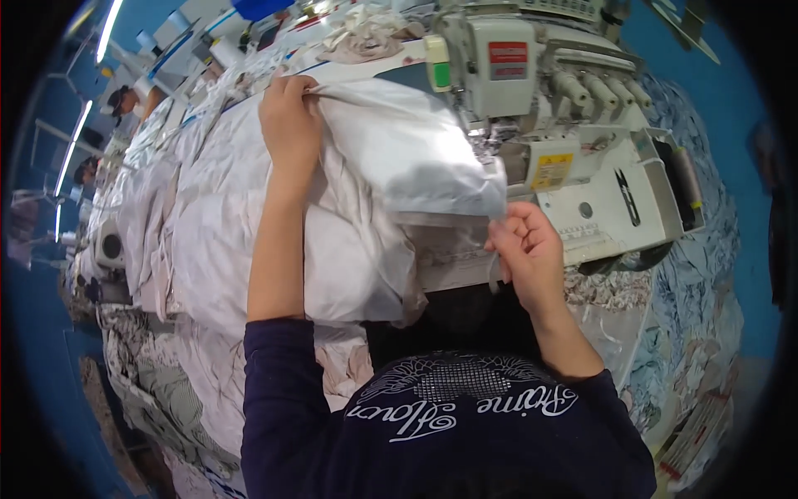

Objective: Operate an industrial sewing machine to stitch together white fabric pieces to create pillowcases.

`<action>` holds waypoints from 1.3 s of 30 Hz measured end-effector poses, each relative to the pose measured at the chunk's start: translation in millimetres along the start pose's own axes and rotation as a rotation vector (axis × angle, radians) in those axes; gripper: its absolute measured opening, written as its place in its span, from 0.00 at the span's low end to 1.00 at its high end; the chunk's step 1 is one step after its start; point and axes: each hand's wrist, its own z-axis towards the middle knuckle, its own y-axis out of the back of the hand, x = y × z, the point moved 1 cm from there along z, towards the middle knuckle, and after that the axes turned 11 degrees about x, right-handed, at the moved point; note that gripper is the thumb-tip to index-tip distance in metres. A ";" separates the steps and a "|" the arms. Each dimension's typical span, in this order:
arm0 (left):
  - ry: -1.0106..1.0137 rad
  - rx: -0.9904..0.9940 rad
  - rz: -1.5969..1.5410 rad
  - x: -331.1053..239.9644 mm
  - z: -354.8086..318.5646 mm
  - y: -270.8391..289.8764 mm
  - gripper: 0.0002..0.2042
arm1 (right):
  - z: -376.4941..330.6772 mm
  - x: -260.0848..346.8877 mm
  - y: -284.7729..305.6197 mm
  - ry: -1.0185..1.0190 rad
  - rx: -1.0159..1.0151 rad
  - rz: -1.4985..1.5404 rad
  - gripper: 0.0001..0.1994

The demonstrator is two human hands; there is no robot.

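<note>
White fabric (399,137) lies stretched over the bed of an overlock sewing machine (503,75), its right edge beside the needle and presser area. My left hand (291,121) is closed on the far left edge of the cloth, with the forearm crossing the pile of fabric. My right hand (528,249) pinches the near right corner of the cloth just in front of the machine, fingers curled. A bright lamp glare falls on the cloth near the needle. The fingertips of my left hand are partly hidden by the fabric fold.
Heaped white cloth (224,216) covers the table on the left. Black tweezers (628,198) lie on the machine's white side tray, with a thread cone (688,179) beside it. Bluish fabric (694,274) is piled on the right. Other people (123,101) are far left.
</note>
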 end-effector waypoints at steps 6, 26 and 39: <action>-0.649 0.351 -0.702 -122.1 -51.0 60.1 0.20 | -31.5 -1.2 4.9 0.619 -0.078 -0.888 0.12; -0.731 0.216 -0.584 -125.1 -66.1 36.3 0.18 | 6.8 -7.4 12.6 0.023 -0.014 -0.148 0.14; -0.823 0.331 -0.327 -126.5 -75.9 41.1 0.19 | 20.6 10.9 23.8 1.055 -0.221 -1.460 0.16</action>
